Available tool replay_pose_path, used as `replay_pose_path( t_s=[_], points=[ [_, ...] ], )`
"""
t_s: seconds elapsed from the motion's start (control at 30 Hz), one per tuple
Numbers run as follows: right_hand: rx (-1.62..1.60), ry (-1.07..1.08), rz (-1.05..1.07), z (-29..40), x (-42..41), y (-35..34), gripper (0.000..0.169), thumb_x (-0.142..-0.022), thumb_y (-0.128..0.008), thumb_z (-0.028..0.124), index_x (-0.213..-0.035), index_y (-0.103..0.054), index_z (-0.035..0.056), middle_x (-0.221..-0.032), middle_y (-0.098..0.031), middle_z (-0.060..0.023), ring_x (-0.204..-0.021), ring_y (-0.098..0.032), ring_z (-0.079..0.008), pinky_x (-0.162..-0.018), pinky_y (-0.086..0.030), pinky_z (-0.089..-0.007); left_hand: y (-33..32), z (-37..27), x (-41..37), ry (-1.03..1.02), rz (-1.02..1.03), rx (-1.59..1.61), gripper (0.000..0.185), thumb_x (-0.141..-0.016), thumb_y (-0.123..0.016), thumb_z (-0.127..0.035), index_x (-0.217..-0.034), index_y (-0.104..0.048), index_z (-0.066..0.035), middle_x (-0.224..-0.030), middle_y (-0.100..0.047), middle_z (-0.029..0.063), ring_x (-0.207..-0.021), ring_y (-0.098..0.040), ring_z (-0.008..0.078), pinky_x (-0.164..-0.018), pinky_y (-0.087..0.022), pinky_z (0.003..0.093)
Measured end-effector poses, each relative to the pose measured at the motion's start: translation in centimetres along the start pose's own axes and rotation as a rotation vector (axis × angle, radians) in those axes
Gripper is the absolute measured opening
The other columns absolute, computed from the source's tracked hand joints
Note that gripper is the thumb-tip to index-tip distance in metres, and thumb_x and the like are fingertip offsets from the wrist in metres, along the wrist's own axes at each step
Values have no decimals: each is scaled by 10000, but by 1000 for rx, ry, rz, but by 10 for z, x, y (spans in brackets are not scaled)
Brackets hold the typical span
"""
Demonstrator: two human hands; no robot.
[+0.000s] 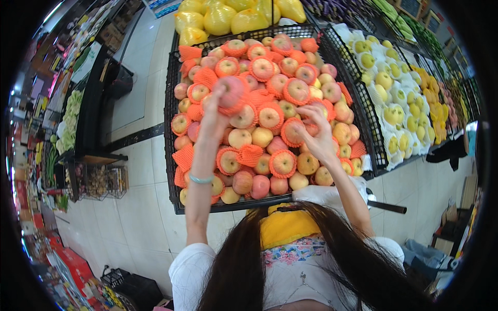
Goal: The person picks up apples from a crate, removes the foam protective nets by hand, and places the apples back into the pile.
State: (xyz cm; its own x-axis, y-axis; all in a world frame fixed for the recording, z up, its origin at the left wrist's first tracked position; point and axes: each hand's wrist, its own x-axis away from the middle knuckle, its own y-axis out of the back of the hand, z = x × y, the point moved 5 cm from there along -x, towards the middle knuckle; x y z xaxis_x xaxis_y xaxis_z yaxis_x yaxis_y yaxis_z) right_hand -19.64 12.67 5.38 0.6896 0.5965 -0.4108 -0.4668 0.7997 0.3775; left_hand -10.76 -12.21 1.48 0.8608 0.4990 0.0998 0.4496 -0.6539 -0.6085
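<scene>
My left hand (216, 110) grips a pink apple (233, 90) above the left part of the pile; both are slightly blurred. Orange foam netting shows around the apple's lower side. Lower and to the right, my right hand (320, 134) is over the pile with its fingers curved and apart. Its thumb lies across the edge of a netted apple (290, 133); whether it touches that apple I cannot tell. Many apples around both hands sit in orange foam nets, others are bare. A loose orange foam net (250, 155) lies among them. All are in a black plastic crate (171, 128).
Yellow wrapped pomelos (220, 19) stand behind the crate. To the right, yellow-green fruit in white foam nets (393, 114) fills another display. A clear plastic bag (327, 194) is at the crate's front edge. On the left stands a black vegetable stand (93, 116) on the tiled floor (132, 217).
</scene>
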Motion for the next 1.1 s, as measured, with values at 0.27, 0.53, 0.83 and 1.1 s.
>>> replay_pose_path(
  t_s=[0.27,0.53,0.83,1.1],
  points=[
    [-163,-313,-110,-37,-3,14,178,-833,-640,67,-1005,-620,28,-994,-567,-33,-806,-563,-95,-647,-450,-210,203,-99,-126,-168,-805,-1024,630,-769,-689,-341,-1209,-465,51,-1119,-574,192,-988,-603,268,-813,-514,392],
    [-115,-333,-82,-42,-23,6,158,-828,-631,39,-984,-612,20,-988,-561,-46,-872,-556,-110,-711,-469,-230,223,-63,-180,99,-711,-1779,597,-867,-437,-509,-1310,-407,-110,-1147,-549,259,-1081,-537,382,-875,-446,471],
    [103,-226,-124,-47,-34,29,134,-831,-625,62,-955,-610,13,-929,-594,-70,-862,-583,-163,-740,-485,-274,207,-70,-167,-41,-754,-1956,710,-880,-348,-606,-1300,-389,-35,-1152,-515,300,-1055,-530,433,-876,-437,500],
    [662,-319,-224,-74,6,126,297,-777,-662,228,-1015,-627,54,-990,-590,-144,-956,-534,-323,-867,-424,-392,99,-42,-54,-421,-395,-1213,458,-971,-410,-324,-1263,-431,29,-1234,-465,192,-1124,-495,281,-956,-393,340]
  ],
)
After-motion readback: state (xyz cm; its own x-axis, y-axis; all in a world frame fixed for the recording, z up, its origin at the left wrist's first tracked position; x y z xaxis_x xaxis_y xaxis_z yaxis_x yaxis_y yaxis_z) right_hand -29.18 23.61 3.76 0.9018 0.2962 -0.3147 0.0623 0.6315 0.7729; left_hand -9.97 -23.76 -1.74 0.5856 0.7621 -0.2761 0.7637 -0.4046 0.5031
